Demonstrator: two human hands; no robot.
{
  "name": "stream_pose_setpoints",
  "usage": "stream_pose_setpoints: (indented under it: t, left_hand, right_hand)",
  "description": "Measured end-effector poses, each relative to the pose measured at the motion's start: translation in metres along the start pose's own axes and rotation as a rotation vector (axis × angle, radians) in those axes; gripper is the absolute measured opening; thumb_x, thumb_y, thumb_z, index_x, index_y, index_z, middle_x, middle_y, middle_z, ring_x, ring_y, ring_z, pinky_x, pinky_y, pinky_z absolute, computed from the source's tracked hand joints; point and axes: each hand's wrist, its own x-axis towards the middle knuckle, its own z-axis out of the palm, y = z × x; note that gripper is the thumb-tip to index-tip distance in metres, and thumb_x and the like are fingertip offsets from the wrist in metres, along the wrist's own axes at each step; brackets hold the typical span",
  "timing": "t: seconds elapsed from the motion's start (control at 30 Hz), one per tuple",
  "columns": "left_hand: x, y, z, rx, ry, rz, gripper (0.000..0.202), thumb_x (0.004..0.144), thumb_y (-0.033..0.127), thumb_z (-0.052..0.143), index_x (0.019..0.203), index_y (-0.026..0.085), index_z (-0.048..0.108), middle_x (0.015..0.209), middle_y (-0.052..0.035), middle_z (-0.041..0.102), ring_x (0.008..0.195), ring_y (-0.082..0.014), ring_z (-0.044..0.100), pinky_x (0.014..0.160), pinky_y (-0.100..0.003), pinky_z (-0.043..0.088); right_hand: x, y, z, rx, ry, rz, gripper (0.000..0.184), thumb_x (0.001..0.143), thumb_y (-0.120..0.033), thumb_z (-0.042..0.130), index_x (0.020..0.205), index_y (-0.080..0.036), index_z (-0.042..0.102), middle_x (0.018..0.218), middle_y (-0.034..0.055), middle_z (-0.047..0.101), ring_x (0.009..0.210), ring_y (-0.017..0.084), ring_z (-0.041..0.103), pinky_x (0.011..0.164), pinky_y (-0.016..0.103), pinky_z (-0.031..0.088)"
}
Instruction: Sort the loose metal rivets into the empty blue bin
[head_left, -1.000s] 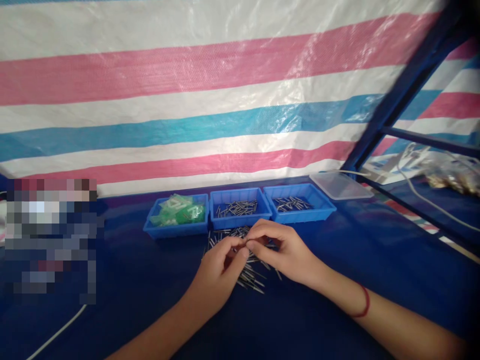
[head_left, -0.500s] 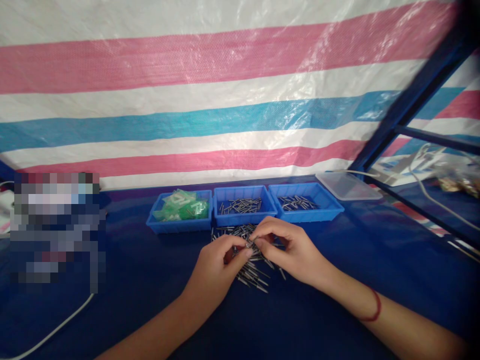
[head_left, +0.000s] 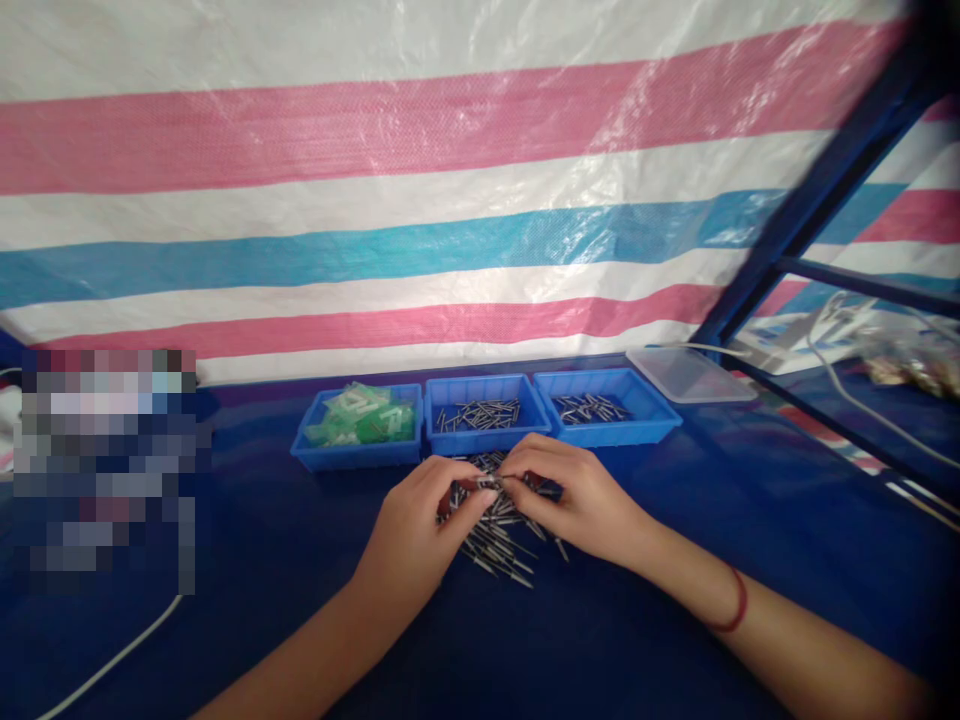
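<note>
Fingertip to fingertip, my left hand (head_left: 426,510) and my right hand (head_left: 574,492) meet above a pile of pop rivets (head_left: 495,545) on the blue table. Both are closed in a pinch on a small shiny metal piece (head_left: 489,482), which looks like a pop rivet. Its ends are covered by the fingers, and I cannot tell whether it is one piece or several. The rivets beneath point in many directions, partly hidden by the hands. Behind the pile, the middle blue bin (head_left: 484,440) and the right blue bin (head_left: 619,434) hold more thin metal pieces.
To the left, another blue bin (head_left: 358,458) holds green and clear plastic packets (head_left: 367,415). A clear plastic lid (head_left: 694,375) lies behind the right bin, near a dark metal frame (head_left: 795,235). A white cable (head_left: 112,655) runs along the table's left side. Striped sheeting (head_left: 375,225) hangs behind.
My left hand has shifted slightly left and up, and more of the shiny piece shows between the fingertips. My right hand keeps its pinch. The whole view has tilted slightly.
</note>
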Motion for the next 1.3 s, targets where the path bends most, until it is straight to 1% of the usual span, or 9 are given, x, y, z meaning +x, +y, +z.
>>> stream_pose_setpoints:
  t: [0.1,0.23,0.3,0.43,0.53,0.67,0.8,1.0,1.3]
  left_hand:
    - [0.002,-0.001,-0.01,0.126,-0.05,0.065,0.022,0.089,0.036,0.053,0.104,0.021,0.061,0.097,-0.0034,0.065,0.088,-0.0191,0.06,0.081,-0.028,0.044]
    - [0.006,-0.004,-0.03,0.353,-0.05,0.05,0.025,0.094,0.032,0.041,0.1,0.021,0.062,0.103,-0.0055,0.063,0.096,-0.0215,0.058,0.088,-0.032,0.041]
    - [0.007,-0.007,-0.04,0.421,-0.078,-0.036,0.028,0.095,0.029,0.037,0.101,0.019,0.062,0.102,-0.0071,0.063,0.093,-0.0221,0.06,0.085,-0.032,0.042]
    - [0.006,-0.015,-0.054,0.447,-0.286,-0.175,0.03,0.09,0.039,0.046,0.098,0.018,0.065,0.091,-0.0077,0.067,0.085,-0.0248,0.063,0.075,-0.033,0.044]
    - [0.002,-0.022,-0.055,0.449,-0.372,-0.203,0.031,0.084,0.045,0.054,0.093,0.017,0.065,0.087,-0.0084,0.068,0.079,-0.0256,0.063,0.068,-0.031,0.042]
    - [0.0,-0.026,-0.049,0.48,-0.419,-0.187,0.016,0.085,0.029,0.053,0.081,0.018,0.064,0.083,-0.0066,0.067,0.076,-0.0222,0.063,0.065,-0.028,0.04]
    - [0.003,-0.024,-0.046,0.457,-0.417,-0.164,0.019,0.086,0.022,0.048,0.076,0.017,0.063,0.078,-0.0058,0.066,0.073,-0.0207,0.061,0.065,-0.028,0.038]
    - [0.005,-0.006,-0.034,0.034,-0.281,-0.093,0.021,0.09,0.03,0.044,0.089,0.019,0.062,0.083,-0.0014,0.064,0.073,-0.0169,0.058,0.065,-0.024,0.039]
    - [-0.002,0.008,-0.011,-0.345,-0.331,-0.175,0.02,0.091,0.031,0.045,0.085,0.017,0.059,0.071,0.0027,0.054,0.064,-0.0119,0.05,0.058,-0.02,0.036]
  right_hand:
    - [0.003,0.01,-0.019,-0.162,0.126,0.003,0.014,0.087,-0.019,0.05,0.083,-0.019,0.063,0.081,0.005,0.064,0.076,0.017,0.059,0.07,0.031,0.047]
    - [0.004,0.034,-0.048,-0.511,0.339,0.154,0.015,0.085,-0.023,0.051,0.079,-0.018,0.064,0.076,0.0065,0.064,0.074,0.021,0.059,0.07,0.033,0.046]
    - [0.003,0.046,-0.056,-0.679,0.352,0.225,0.017,0.084,-0.025,0.052,0.083,-0.016,0.066,0.076,0.0086,0.065,0.075,0.024,0.06,0.071,0.036,0.045]
    - [0.002,0.053,-0.052,-0.803,0.314,0.246,0.025,0.084,-0.029,0.053,0.097,-0.012,0.066,0.079,0.0109,0.067,0.076,0.026,0.059,0.075,0.039,0.044]
    - [0.001,0.041,-0.039,-0.716,0.297,0.186,0.024,0.085,-0.03,0.053,0.098,-0.014,0.065,0.077,0.0086,0.066,0.075,0.025,0.057,0.073,0.038,0.044]
    - [0.0,0.021,-0.022,-0.57,0.182,0.112,0.017,0.086,-0.027,0.052,0.09,-0.017,0.066,0.078,0.0072,0.066,0.075,0.023,0.056,0.074,0.038,0.043]
    - [-0.001,0.007,-0.007,-0.439,0.093,0.084,0.014,0.086,-0.022,0.052,0.083,-0.018,0.065,0.079,0.0063,0.066,0.075,0.021,0.055,0.073,0.038,0.043]
    - [-0.004,-0.008,0.011,-0.125,0.094,0.076,0.01,0.084,-0.019,0.057,0.087,-0.021,0.066,0.083,0.0046,0.068,0.078,0.019,0.06,0.073,0.036,0.046]
    - [-0.005,-0.014,0.017,0.288,0.069,0.195,0.009,0.084,-0.022,0.06,0.088,-0.021,0.069,0.08,0.003,0.067,0.073,0.015,0.061,0.067,0.028,0.048]
